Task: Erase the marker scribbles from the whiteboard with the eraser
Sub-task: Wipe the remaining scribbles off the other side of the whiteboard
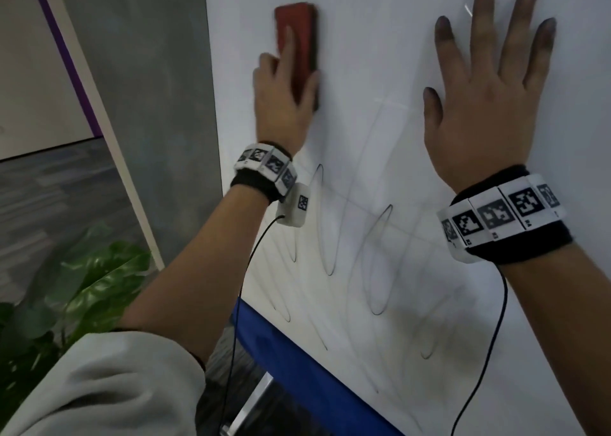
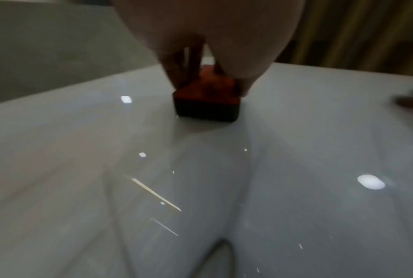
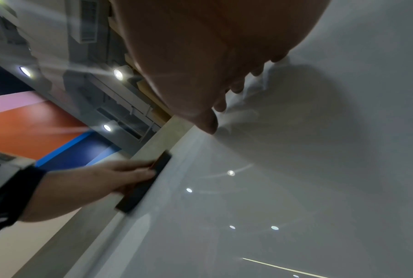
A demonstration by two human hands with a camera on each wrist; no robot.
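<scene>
My left hand (image 1: 284, 94) grips a red eraser (image 1: 299, 35) with a dark felt base and presses it flat on the whiteboard (image 1: 380, 71) near the board's upper left edge. In the left wrist view the eraser (image 2: 206, 99) sits under my fingers on the glossy surface. The right wrist view shows the eraser (image 3: 144, 186) from the side in that hand. Thin black looping scribbles (image 1: 330, 224) run across the board below both wrists. My right hand (image 1: 486, 81) lies flat on the board, fingers spread, to the right of the eraser.
The whiteboard has a blue lower frame (image 1: 297, 366). A grey wall panel (image 1: 148, 88) borders the board on the left. A green leafy plant (image 1: 76, 290) stands low at the left. Black cables (image 1: 244, 283) hang from both wrist devices.
</scene>
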